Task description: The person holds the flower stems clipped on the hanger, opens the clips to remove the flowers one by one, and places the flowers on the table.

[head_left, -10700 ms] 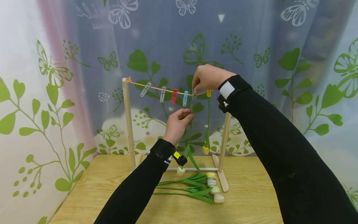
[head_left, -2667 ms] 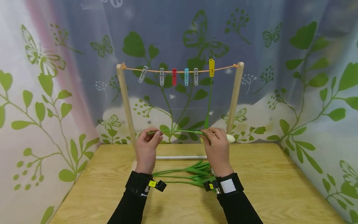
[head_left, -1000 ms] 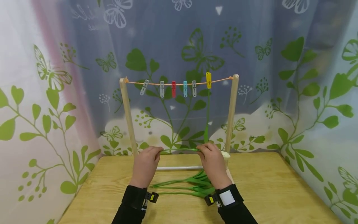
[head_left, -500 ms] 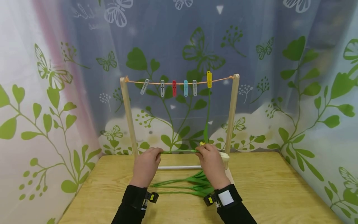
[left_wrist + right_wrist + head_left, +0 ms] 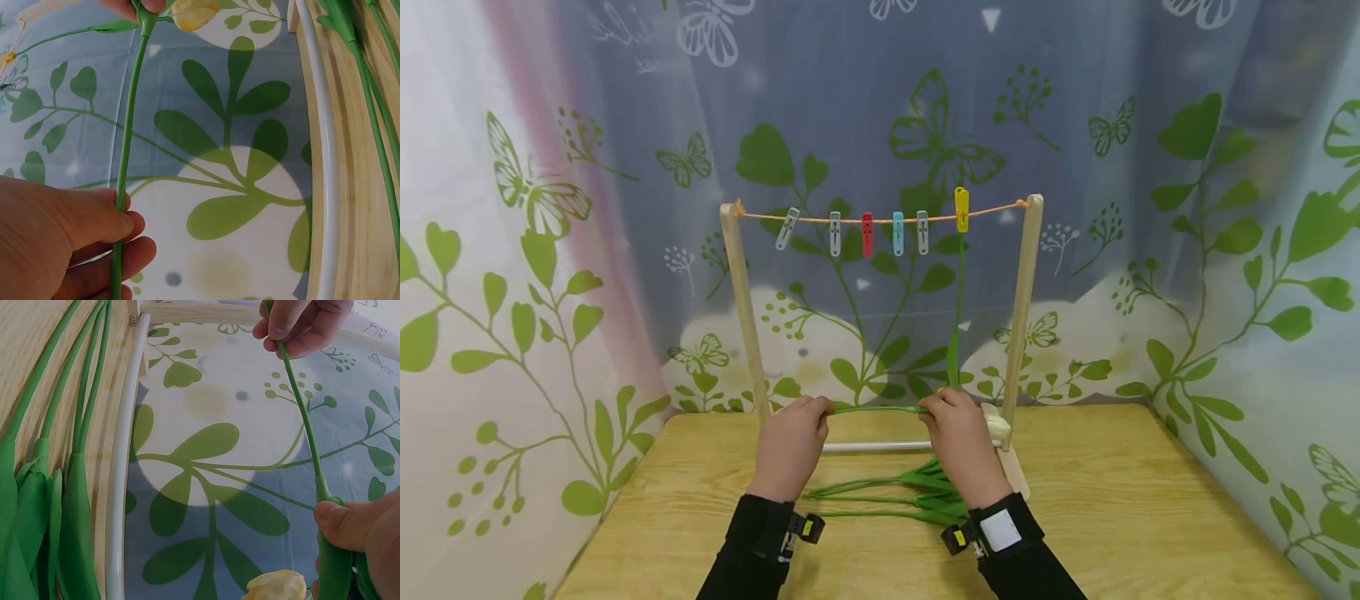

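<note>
A white artificial tulip (image 5: 997, 427) is held level in front of the wooden frame, its head sticking out right of the right hand. My left hand (image 5: 792, 446) pinches the bare green stem (image 5: 128, 134) near its tail end, between thumb and fingers. Farther along, my right hand (image 5: 962, 450) grips the same stem where the leaves begin, the thumb (image 5: 340, 519) lying over the green. Behind the right hand a yellow tulip (image 5: 195, 14) hangs head down from a yellow clothespin (image 5: 962, 210). The right hand mostly hides that yellow head in the head view.
An orange string (image 5: 850, 221) between two wooden posts carries several clothespins, among them a red one (image 5: 867, 235) and a light blue one (image 5: 898, 233). A white rod (image 5: 880, 447) joins the frame's feet. Several tulips (image 5: 880, 500) lie on the wooden table (image 5: 1097, 500), heads hidden behind the right hand.
Earlier, the right hand was at a grey clothespin while the left held the white tulip hanging below. The tulip then turned level between both hands and came lower. Lately the right hand shifted slightly left.
</note>
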Demonstrator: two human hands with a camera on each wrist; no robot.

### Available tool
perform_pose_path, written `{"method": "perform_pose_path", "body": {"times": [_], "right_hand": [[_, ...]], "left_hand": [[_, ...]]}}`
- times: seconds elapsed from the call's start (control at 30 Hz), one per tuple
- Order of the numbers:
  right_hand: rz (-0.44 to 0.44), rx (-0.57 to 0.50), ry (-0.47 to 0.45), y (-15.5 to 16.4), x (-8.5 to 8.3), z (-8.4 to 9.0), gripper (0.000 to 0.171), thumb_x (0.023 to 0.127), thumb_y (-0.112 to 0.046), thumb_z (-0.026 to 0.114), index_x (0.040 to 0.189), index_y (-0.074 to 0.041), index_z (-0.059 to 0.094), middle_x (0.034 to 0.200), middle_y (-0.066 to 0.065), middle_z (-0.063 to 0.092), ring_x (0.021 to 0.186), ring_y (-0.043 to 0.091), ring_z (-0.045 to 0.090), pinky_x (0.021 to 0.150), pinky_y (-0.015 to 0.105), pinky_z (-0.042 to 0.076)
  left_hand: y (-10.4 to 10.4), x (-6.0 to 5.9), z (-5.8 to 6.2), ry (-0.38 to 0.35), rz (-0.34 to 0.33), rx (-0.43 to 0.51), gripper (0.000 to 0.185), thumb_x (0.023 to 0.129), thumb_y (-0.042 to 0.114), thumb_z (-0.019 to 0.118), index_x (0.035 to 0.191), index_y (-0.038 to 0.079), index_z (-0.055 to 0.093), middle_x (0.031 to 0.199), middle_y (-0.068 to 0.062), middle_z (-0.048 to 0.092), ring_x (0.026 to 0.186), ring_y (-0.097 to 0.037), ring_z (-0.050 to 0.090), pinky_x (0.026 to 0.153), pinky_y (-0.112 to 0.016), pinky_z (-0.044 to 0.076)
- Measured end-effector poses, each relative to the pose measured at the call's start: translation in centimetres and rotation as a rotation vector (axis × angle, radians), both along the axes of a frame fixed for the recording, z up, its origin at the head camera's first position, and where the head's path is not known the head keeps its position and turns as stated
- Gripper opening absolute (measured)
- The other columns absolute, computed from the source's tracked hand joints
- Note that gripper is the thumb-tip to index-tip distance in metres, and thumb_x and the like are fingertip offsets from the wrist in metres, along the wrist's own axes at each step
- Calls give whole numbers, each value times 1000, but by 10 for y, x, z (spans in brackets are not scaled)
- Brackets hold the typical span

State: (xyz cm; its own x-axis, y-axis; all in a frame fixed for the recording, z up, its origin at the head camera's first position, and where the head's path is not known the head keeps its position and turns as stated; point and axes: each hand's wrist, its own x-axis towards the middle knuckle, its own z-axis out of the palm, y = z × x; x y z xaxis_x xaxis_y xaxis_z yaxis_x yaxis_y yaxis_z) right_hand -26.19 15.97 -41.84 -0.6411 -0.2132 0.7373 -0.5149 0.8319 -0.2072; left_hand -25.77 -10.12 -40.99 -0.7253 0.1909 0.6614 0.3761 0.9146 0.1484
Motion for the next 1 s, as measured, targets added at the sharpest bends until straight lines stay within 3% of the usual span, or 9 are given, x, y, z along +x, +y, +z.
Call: {"method": "perform_pose_path", "body": {"times": [0.47, 0.77, 1.0], "right_hand": [[-16, 20, -127, -4, 2, -1, 8, 96, -3, 83, 103, -7, 81, 99, 7, 71, 93, 26, 69, 77, 35, 67], [-11, 35, -153, -6, 3, -2, 8, 96, -1, 83, 101, -6, 81, 99, 8, 72, 91, 24, 70, 74, 34, 66], [-21, 72, -224, -7, 3, -4, 10, 94, 0, 84, 101, -7, 80, 100, 8, 74, 90, 25, 74, 71, 34, 66]], "left_hand": [[0, 2, -5, -21, 10, -44, 7, 102, 8, 78, 103, 13, 82, 90, -5, 78, 77, -22, 75, 64, -34, 65], [1, 3, -6, -88, 17, -59, 13, 101, 2, 76, 102, 13, 83, 92, -5, 79, 78, -23, 75, 61, -35, 64], [2, 2, -8, -142, 14, -80, 16, 101, 0, 74, 101, 13, 83, 94, -6, 81, 74, -22, 75, 57, -35, 64]]}}
